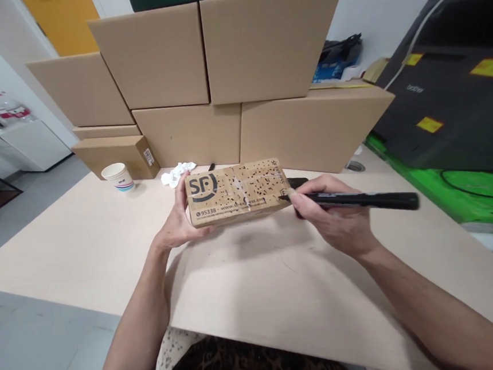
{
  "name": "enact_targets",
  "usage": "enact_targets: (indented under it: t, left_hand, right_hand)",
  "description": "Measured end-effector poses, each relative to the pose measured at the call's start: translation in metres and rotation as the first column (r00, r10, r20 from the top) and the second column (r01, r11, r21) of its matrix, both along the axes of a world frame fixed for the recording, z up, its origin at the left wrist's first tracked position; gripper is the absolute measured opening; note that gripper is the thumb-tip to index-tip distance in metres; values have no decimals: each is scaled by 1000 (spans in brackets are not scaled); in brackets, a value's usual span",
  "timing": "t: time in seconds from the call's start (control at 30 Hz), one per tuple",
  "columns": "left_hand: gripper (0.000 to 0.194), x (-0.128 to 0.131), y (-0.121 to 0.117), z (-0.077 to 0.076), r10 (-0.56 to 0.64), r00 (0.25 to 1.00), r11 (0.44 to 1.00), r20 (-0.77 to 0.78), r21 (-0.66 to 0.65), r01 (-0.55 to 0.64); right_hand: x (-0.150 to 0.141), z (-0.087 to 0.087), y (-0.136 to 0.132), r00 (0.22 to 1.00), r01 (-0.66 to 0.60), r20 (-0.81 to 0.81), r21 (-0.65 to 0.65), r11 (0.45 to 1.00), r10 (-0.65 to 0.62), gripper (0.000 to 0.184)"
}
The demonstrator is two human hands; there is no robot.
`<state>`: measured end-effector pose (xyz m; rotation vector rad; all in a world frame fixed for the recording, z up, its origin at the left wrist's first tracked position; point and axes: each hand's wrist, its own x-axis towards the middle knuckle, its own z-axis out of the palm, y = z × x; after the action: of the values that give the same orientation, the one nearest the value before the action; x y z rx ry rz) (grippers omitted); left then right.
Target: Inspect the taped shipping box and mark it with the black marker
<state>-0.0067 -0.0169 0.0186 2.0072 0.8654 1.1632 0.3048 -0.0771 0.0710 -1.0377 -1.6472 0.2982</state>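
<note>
My left hand (179, 221) grips the left end of a small brown cardboard box (238, 192), held tilted above the table. The box carries a dark SF logo, a printed phone number and web address, and many small black marks across its taped face. In my right hand (340, 220) is a black marker pen (368, 199), its tip at the right lower corner of the box. Behind that hand lies a black object (297, 182), mostly hidden, whose kind I cannot make out.
Large cardboard boxes (186, 135) are stacked along the table's back edge. A paper cup (119, 178) and crumpled white tissue (177, 174) stand at the left on the pale table (82, 239). To the right are a big dark case (449, 92) and a green surface (480, 190).
</note>
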Motion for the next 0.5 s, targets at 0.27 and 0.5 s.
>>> enact_targets:
  t: [0.27,0.5]
  left_hand:
    - [138,0,0,-1,-13,1000,1000,15,-5,13]
    - [137,1,-1,0,-18,1000,1000,22,-20,18]
  right_hand:
    - [-6,3,8,995,-38,-89,-26,999,36,21]
    - [0,1,15,993,-15,-114,18,1000,17,20]
